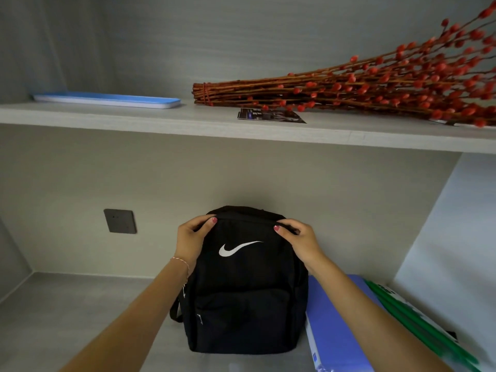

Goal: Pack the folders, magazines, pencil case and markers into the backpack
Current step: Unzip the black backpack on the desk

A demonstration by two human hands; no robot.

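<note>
At lower centre of the frame, a black fabric backpack with a white swoosh (241,285) stands upright on the grey bench (80,304). The left hand (192,237) and right hand (298,238) grip its top, fingers curled over it. A blue plastic folder (338,323) lies just right of it.

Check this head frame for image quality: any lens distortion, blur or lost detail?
Head view: wide-angle bending bows the shelf edge; light is soft and even, no glare; the black backpack loses most fabric detail in darkness; the purple folder and green folder smear toward the lower right corner; both hands, left hand and right hand, are sharp.
</note>
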